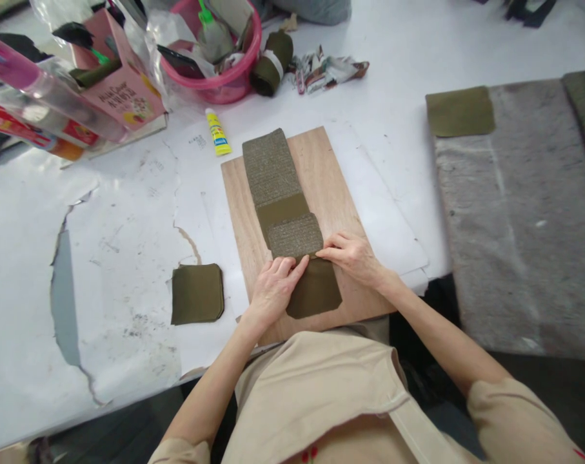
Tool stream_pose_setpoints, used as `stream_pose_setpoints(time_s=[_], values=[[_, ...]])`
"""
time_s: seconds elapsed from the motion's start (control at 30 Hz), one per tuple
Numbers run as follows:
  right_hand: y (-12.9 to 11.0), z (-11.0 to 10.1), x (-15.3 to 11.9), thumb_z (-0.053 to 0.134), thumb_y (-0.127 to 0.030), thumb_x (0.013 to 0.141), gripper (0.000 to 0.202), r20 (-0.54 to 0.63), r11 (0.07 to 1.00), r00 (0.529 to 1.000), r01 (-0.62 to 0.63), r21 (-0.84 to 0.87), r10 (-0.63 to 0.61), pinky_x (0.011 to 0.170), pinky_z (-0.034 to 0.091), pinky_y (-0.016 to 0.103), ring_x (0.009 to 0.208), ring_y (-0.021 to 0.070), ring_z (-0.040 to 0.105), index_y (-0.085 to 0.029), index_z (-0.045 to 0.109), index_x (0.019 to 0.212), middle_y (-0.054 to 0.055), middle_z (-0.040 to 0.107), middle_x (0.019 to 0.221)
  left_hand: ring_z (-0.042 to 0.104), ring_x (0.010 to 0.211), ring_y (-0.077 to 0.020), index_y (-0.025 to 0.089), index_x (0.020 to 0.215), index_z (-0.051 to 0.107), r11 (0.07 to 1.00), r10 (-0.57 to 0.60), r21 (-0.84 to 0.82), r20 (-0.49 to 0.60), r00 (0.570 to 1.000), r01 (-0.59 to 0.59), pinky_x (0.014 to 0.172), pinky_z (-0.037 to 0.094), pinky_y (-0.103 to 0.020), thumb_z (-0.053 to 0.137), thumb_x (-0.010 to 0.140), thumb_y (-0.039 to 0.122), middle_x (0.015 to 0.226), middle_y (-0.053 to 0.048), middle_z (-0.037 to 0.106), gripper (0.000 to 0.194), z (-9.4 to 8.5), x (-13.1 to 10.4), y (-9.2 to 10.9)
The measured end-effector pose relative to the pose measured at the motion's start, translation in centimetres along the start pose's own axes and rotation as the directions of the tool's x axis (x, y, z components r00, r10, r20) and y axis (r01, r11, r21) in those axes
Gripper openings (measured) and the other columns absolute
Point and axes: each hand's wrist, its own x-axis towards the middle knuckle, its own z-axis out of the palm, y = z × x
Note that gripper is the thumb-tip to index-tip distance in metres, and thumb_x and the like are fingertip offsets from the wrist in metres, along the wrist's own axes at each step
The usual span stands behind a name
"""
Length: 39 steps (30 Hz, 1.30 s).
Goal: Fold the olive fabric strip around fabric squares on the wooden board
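Observation:
An olive fabric piece (316, 289) with cut corners lies on a wooden board (340, 187) in front of me. Its upper edge meets a folded-over flap with a speckled, ribbed face (296, 234). My left hand (275, 287) rests palm down at the left of this seam, its fingers lying on the fabric and its thumb stretched along the edge. From the right, my right hand (353, 258) pinches the same edge between thumb and fingertips. Above them a longer speckled strip (271, 167) with a plain olive band runs up the board.
A stack of olive pieces (197, 294) lies left of the board. Beyond it are a yellow glue tube (218, 133), a pink basket (219, 90), an olive roll (271, 63) and a pink box (120, 90). At right, a grey board (524, 225) carries an olive piece (460, 112).

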Motion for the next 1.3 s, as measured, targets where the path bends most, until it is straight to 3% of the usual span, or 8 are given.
stream_pose_setpoints(time_s=[0.5, 0.77, 1.3], values=[[-0.3, 0.0, -0.7, 0.048, -0.017, 0.097, 0.025, -0.014, 0.994, 0.999, 0.037, -0.103, -0.039, 0.081, 0.048, 0.029, 0.092, 0.0177, 0.053, -0.018, 0.071, 0.108, 0.008, 0.064, 0.097, 0.052, 0.105, -0.0233, 0.013, 0.143, 0.04, 0.995, 0.078, 0.061, 0.027, 0.997, -0.08, 0.088, 0.045, -0.037, 0.044, 0.095, 0.011, 0.117, -0.012, 0.057, 0.048, -0.9, 0.8, 0.5], [-0.2, -0.2, -0.9, 0.048, -0.017, 0.097, 0.025, -0.055, 0.997, 0.999, -0.003, -0.082, -0.001, 0.079, 0.05, 0.029, 0.092, 0.0175, 0.055, -0.017, 0.071, 0.105, 0.007, 0.065, 0.094, 0.053, 0.099, -0.0228, 0.017, 0.146, 0.036, 0.993, 0.087, 0.064, 0.128, 0.988, -0.096, 0.081, 0.045, -0.036, 0.043, 0.094, 0.01, 0.114, -0.011, 0.056, 0.053, -1.6, 1.6, 0.6], [-0.5, -0.3, -1.2, 0.048, -0.017, 0.097, 0.022, -0.05, 0.985, 0.999, 0.011, -0.17, -0.02, 0.079, 0.049, 0.029, 0.091, 0.0182, 0.054, -0.017, 0.07, 0.103, 0.007, 0.066, 0.093, 0.052, 0.095, -0.0225, 0.018, 0.148, 0.032, 0.994, 0.077, 0.063, 0.197, 0.977, -0.091, 0.077, 0.044, -0.035, 0.047, 0.093, 0.01, 0.109, -0.01, 0.053, 0.058, -2.1, 2.2, 1.2]])
